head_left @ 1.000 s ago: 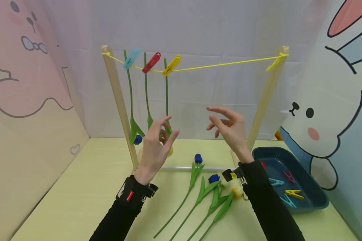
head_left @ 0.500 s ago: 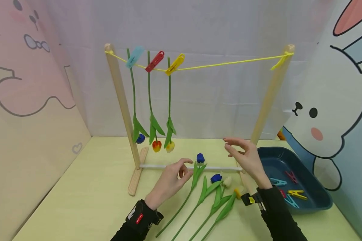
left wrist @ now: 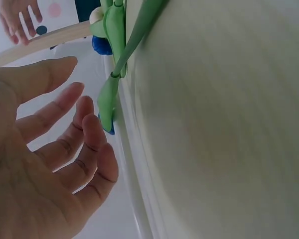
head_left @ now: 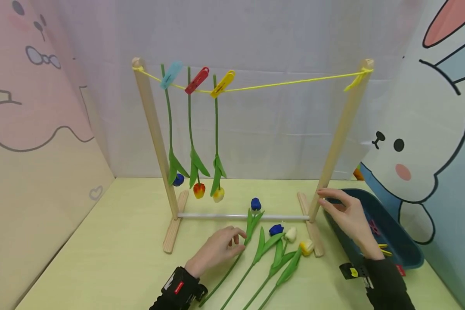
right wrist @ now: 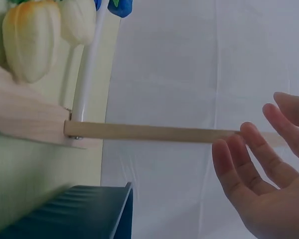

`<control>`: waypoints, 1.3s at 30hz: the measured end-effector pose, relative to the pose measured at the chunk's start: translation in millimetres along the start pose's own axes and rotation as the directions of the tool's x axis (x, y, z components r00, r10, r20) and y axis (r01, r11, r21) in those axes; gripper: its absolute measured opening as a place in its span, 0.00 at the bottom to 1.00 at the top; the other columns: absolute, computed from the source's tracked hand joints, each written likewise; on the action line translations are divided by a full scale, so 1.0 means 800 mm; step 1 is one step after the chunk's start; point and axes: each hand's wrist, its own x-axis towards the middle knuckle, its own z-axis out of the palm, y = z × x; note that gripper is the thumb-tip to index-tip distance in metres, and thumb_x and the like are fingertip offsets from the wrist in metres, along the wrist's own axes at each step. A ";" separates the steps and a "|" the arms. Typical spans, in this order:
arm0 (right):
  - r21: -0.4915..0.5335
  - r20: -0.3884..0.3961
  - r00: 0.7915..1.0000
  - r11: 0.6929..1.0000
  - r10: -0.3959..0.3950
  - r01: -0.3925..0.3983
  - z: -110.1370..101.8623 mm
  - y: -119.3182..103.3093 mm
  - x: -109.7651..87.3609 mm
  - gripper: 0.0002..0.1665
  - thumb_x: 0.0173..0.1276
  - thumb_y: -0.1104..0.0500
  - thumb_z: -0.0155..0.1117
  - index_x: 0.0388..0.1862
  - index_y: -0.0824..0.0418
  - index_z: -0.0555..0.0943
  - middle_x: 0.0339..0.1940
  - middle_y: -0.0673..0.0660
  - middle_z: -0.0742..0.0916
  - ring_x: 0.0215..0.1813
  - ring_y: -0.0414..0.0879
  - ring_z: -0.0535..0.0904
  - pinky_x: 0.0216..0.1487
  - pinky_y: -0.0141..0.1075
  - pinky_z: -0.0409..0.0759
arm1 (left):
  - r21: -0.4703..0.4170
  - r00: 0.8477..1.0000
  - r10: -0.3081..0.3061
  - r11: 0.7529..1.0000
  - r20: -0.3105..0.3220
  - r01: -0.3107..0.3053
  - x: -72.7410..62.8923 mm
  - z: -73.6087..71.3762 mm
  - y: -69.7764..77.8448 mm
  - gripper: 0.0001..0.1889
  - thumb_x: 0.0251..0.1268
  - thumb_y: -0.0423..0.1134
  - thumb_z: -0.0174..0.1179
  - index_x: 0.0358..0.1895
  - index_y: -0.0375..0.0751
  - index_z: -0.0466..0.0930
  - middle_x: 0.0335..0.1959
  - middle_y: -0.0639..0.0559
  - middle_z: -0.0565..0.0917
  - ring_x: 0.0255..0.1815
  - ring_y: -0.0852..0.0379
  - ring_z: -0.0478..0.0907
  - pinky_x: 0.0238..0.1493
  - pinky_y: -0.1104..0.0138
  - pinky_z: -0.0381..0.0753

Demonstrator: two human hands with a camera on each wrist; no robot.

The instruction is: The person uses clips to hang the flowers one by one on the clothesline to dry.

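Blue-headed, the leftmost loose tulip (head_left: 252, 224) lies on the tabletop (head_left: 120, 267) beside the left hand (head_left: 217, 250), its fingers loosely curved and empty; the right hand (head_left: 348, 216), likewise relaxed and holding nothing, hovers near the peg tub (head_left: 404, 247). Seemingly, a fourth flower is being started on the yellow line (head_left: 286, 83): pinching that stem and picking a peg come next, I'd judge.

Black sleeves (head_left: 389, 280), black wristbands (head_left: 189, 280), red label (head_left: 179, 287)

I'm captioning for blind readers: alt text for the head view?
A person's left hand hovers near four tulips lying on a table, the right hand near a blue bin. Behind, three tulips hang upside down, clipped by clothespins to a yellow line on a wooden frame.
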 end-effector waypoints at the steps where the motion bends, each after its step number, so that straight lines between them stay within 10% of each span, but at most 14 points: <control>1: 0.016 0.006 1.000 1.000 -0.017 0.017 -0.004 0.018 -0.001 0.17 0.71 0.68 0.63 0.59 0.64 0.82 0.57 0.42 0.84 0.56 0.19 0.74 0.50 0.16 0.75 | -0.007 1.000 -0.004 1.000 0.004 0.004 -0.001 0.000 -0.002 0.12 0.69 0.39 0.65 0.53 0.42 0.82 0.35 0.53 0.80 0.33 0.65 0.71 0.35 0.73 0.71; 6: -0.086 0.043 0.999 0.996 -0.005 0.008 -0.027 0.082 -0.006 0.17 0.74 0.60 0.63 0.60 0.58 0.82 0.56 0.49 0.84 0.55 0.26 0.75 0.52 0.27 0.79 | -0.069 0.996 -0.041 0.996 0.079 0.047 -0.007 -0.003 -0.008 0.15 0.69 0.41 0.65 0.54 0.40 0.81 0.40 0.48 0.78 0.38 0.60 0.72 0.38 0.71 0.72; 10: -0.263 0.106 0.986 0.960 0.132 -0.100 -0.056 0.059 -0.010 0.16 0.75 0.56 0.63 0.56 0.62 0.84 0.52 0.59 0.85 0.46 0.25 0.74 0.48 0.40 0.83 | -0.126 0.987 -0.075 0.988 0.140 0.093 -0.010 -0.009 -0.011 0.19 0.70 0.43 0.64 0.58 0.38 0.77 0.43 0.45 0.77 0.41 0.57 0.72 0.40 0.69 0.72; 16: -0.414 0.304 0.887 0.887 0.347 -0.205 -0.096 0.029 -0.002 0.24 0.79 0.52 0.57 0.61 0.71 0.78 0.53 0.69 0.84 0.34 0.32 0.74 0.36 0.38 0.76 | -0.137 0.978 -0.115 0.981 0.174 0.140 -0.015 -0.016 -0.016 0.23 0.70 0.44 0.64 0.61 0.36 0.74 0.41 0.46 0.75 0.40 0.57 0.70 0.40 0.68 0.70; 22: -0.483 0.408 0.808 0.852 0.425 -0.204 -0.116 0.052 0.008 0.28 0.79 0.56 0.55 0.63 0.80 0.71 0.34 0.59 0.84 0.24 0.41 0.73 0.31 0.33 0.71 | -0.134 0.972 -0.152 0.975 0.180 0.177 -0.016 -0.017 -0.015 0.25 0.69 0.45 0.64 0.63 0.35 0.72 0.37 0.48 0.74 0.37 0.57 0.67 0.38 0.68 0.67; 26: -0.547 0.452 0.771 0.822 0.448 -0.157 -0.130 0.069 0.009 0.32 0.78 0.56 0.57 0.64 0.83 0.67 0.29 0.56 0.82 0.26 0.43 0.76 0.36 0.37 0.74 | -0.127 0.968 -0.167 0.973 0.187 0.192 -0.016 -0.018 -0.013 0.25 0.70 0.46 0.64 0.63 0.36 0.72 0.37 0.48 0.73 0.37 0.57 0.67 0.37 0.68 0.66; 30: -0.597 0.468 0.759 0.795 0.453 -0.106 -0.138 0.081 0.004 0.35 0.76 0.54 0.60 0.63 0.85 0.66 0.46 0.77 0.82 0.43 0.64 0.82 0.48 0.55 0.79 | -0.121 0.968 -0.163 0.975 0.193 0.189 -0.016 -0.020 -0.012 0.25 0.70 0.46 0.64 0.63 0.36 0.73 0.36 0.48 0.74 0.36 0.58 0.67 0.37 0.68 0.67; 39: -0.601 0.516 0.704 0.792 0.488 -0.108 -0.135 0.099 -0.013 0.41 0.74 0.48 0.61 0.64 0.84 0.65 0.62 0.90 0.66 0.61 0.83 0.64 0.56 0.70 0.71 | -0.118 0.970 -0.144 0.979 0.195 0.169 -0.016 -0.019 -0.013 0.25 0.69 0.46 0.64 0.63 0.35 0.73 0.34 0.51 0.74 0.34 0.60 0.67 0.36 0.69 0.67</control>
